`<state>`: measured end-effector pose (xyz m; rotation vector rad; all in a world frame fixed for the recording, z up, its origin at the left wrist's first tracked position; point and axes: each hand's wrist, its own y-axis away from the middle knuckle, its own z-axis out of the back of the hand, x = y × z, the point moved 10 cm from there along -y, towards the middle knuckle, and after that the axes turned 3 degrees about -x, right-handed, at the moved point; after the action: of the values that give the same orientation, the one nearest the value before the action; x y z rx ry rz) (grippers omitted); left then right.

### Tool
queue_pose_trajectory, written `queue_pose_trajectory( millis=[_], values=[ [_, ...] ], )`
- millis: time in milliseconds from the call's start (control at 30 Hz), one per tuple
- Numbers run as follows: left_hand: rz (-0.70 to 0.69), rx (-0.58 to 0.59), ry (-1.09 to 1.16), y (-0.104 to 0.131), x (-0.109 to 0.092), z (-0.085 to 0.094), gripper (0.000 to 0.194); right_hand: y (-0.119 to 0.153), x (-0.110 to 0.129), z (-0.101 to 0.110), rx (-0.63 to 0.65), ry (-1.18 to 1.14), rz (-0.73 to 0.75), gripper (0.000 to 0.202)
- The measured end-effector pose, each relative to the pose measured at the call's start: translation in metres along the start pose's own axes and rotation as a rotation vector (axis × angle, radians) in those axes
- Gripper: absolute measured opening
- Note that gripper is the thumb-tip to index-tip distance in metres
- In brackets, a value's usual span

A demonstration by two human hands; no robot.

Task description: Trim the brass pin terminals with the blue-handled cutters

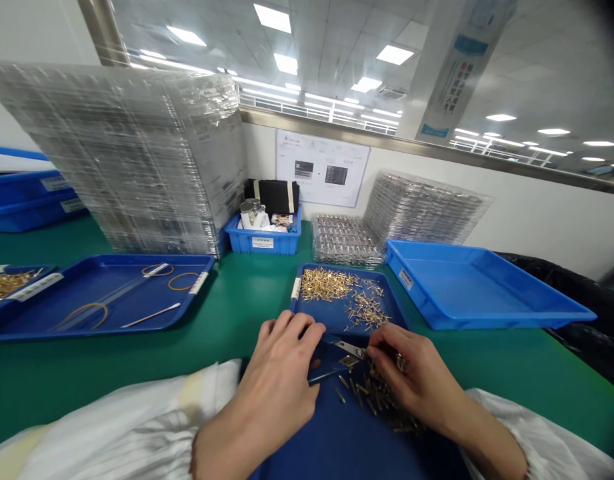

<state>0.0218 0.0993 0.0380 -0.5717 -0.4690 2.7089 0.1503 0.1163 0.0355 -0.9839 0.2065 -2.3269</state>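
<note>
My left hand (287, 367) is wrapped round the blue handles of a pair of pliers (347, 355), whose steel head points right. At the pliers' tip, my right hand (411, 373) has thumb and forefinger pinched together. A small metal pin (401, 362) shows among its fingers; the pinched end is partly hidden. Beneath both hands lies a dark blue tray (331, 433) with a loose heap of metal pins (371, 393). Just beyond, a smaller blue tray (317, 308) holds gold-coloured pins (327, 283) in two piles.
On the left, a blue tray (151, 293) holds rubber bands and a cotton swab (151, 315). Behind it stands a tall stack of clear plastic trays (151, 153). A small blue bin (264, 241) stands at the back. A light-blue tray (487, 287) is at right.
</note>
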Motion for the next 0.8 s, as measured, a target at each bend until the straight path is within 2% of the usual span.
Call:
queue_pose_trajectory(
  millis=[133,300,567,800],
  values=[
    [0.026,0.016,-0.045,0.0019,0.0003,0.0007,0.03,-0.001,-0.0005,0.0011,0.007,-0.036,-0.01,0.007],
    [0.001,0.007,-0.043,0.001,-0.0016,0.0009,0.031,-0.003,0.0031,0.0,0.043,-0.049,0.001,0.013],
    [0.01,-0.015,-0.029,0.0025,0.0001,0.0008,0.03,-0.003,-0.0004,-0.0005,0.014,-0.052,-0.024,0.014],
    [-0.059,-0.111,0.01,0.0019,-0.0063,0.0077,0.033,-0.0035,-0.0005,0.0057,-0.064,-0.081,-0.069,0.012]
  ],
)
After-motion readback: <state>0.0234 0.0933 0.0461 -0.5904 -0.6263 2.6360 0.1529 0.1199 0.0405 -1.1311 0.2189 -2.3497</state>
